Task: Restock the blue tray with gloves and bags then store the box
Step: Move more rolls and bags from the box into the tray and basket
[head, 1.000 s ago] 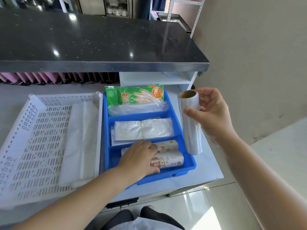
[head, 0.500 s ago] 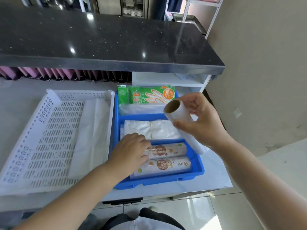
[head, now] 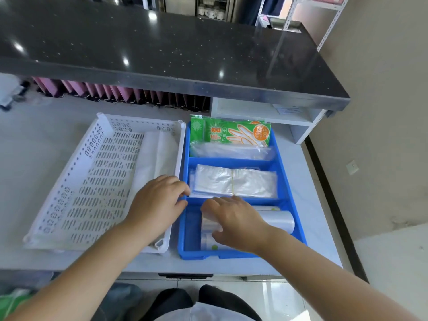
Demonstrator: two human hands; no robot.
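Blue tray, plain. Glove pack green, with an orange disc and a pale hand drawing. Folded bags clear-whitish. Roll translucent, possibly printed near one end. White basket, perforated with slots. Black countertop, speckled.

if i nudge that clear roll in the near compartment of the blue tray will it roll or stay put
The clear roll is a smooth cylinder lying on its side, so it would probably roll. The blue tray walls and neighbouring rolls should stop it quickly. Its glossy film probably feels slippery under the right hand.
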